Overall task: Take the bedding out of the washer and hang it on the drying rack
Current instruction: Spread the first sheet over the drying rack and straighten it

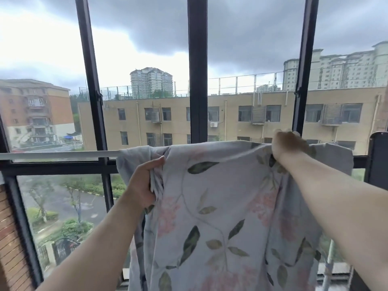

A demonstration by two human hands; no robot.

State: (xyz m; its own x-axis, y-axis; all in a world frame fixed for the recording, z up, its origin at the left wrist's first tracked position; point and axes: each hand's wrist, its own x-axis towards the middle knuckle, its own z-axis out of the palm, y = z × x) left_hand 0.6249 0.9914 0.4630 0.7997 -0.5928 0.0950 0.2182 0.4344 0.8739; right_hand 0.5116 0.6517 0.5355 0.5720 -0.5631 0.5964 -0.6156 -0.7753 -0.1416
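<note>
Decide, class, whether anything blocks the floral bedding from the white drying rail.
Nothing visible does. The pale grey floral bedding sheet already drapes over the white metal rail, whose remaining visible length is bare. The left hand and right hand grip the cloth directly.

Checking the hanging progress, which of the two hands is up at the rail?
The right hand, holding the floral sheet atop the white rail; the left hand grips its bunched edge lower down.

Left of the bedding point(220, 206) the rack bar point(63, 154) is bare; at its right a dark panel point(378, 158) stands close, with the window frame point(197, 80) just behind.
</note>
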